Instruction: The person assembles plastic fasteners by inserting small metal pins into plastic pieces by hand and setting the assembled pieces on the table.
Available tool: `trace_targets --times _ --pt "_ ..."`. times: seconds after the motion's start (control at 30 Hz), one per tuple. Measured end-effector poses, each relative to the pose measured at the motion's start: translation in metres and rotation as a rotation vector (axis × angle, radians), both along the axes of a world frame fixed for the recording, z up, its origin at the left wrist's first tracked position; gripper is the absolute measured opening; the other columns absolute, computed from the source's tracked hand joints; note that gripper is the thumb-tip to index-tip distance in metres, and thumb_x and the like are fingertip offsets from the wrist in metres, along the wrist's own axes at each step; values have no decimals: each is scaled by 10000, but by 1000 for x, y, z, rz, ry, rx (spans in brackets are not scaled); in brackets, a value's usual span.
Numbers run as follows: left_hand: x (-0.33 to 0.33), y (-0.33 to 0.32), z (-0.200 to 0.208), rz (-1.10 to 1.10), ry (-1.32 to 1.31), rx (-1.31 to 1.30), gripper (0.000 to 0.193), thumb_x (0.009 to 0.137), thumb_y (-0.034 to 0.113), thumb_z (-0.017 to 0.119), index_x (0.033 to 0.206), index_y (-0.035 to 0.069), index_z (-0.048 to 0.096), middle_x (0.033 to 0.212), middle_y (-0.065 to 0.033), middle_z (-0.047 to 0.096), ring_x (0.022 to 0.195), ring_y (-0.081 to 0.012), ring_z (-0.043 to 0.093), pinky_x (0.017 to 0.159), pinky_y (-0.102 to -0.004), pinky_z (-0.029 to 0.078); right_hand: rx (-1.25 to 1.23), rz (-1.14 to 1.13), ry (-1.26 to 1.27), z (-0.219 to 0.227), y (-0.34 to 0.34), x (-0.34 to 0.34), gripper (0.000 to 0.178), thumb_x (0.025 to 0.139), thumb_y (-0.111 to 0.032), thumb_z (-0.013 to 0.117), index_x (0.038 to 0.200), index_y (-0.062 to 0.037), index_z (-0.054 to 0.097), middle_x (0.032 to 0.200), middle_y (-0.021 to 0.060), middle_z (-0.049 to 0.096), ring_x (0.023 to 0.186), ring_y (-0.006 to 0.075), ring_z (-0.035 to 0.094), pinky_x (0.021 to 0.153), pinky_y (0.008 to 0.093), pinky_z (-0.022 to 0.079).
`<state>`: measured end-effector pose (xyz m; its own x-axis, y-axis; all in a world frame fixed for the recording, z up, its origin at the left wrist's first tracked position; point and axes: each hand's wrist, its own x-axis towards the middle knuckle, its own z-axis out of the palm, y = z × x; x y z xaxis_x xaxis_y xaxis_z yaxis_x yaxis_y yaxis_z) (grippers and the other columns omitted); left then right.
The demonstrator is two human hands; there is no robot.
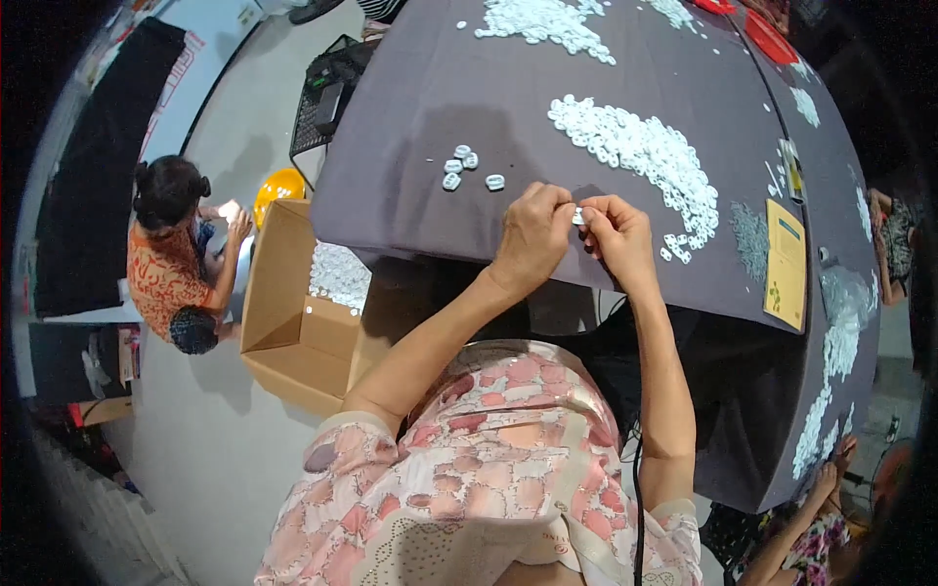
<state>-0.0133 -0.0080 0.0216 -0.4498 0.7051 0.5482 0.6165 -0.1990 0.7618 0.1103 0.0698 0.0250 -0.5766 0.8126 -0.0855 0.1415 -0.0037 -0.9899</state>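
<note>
Over the near edge of the cloth-covered table, a small white plastic piece (pixel 578 216) is held between my two hands. My left hand (pixel 532 234) is closed, its thumb and fingertips pinched at the left side of the piece. My right hand (pixel 625 242) grips it from the right between thumb and curled fingers. Several matching white pieces (pixel 494 182) lie in a loose group beyond my left hand. Beyond and to the right of my hands spreads a large heap of such white pieces (pixel 640 142). My fingers partly cover the held piece.
A cardboard box (pixel 277 322) with white pieces inside stands left of my lap. Small grey parts (pixel 749 239) lie beside a yellow card (pixel 785 266) on the right. More white heaps (pixel 547 24) lie at the far side. Other people sit at left and right.
</note>
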Motion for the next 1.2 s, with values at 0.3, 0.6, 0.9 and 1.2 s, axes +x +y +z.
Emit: trace_targets --times 0.3,0.6,0.9,1.2 --pt "40 -29 33 -383 -38 227 222 706 -74 640 910 9 609 812 -120 607 711 -273 614 615 -320 481 -3 177 -82 20 2 -61 163 831 -123 607 895 24 638 658 50 614 578 102 569 518 258 452" --pt "29 -9 8 -250 -94 159 84 760 -27 631 828 10 598 727 -92 579 600 -205 562 551 -298 437 170 10 -123 -3 16 -37 139 815 -112 637 887 6 655 639 53 624 554 84 553 517 241 446" --pt "2 3 -3 -42 241 -99 43 745 35 512 775 65 520 732 -129 488 675 -338 540 570 -435 428 525 -114 -212 10 8 61 115 825 -83 630 905 -6 658 698 73 656 612 110 593 580 269 477" --pt "-33 5 -11 142 557 -228 248 714 -42 576 908 97 646 915 -55 590 867 -268 547 745 -361 460 647 -381 -330 11 20 155 112 794 -76 624 871 0 653 806 155 651 700 270 641 625 324 491"
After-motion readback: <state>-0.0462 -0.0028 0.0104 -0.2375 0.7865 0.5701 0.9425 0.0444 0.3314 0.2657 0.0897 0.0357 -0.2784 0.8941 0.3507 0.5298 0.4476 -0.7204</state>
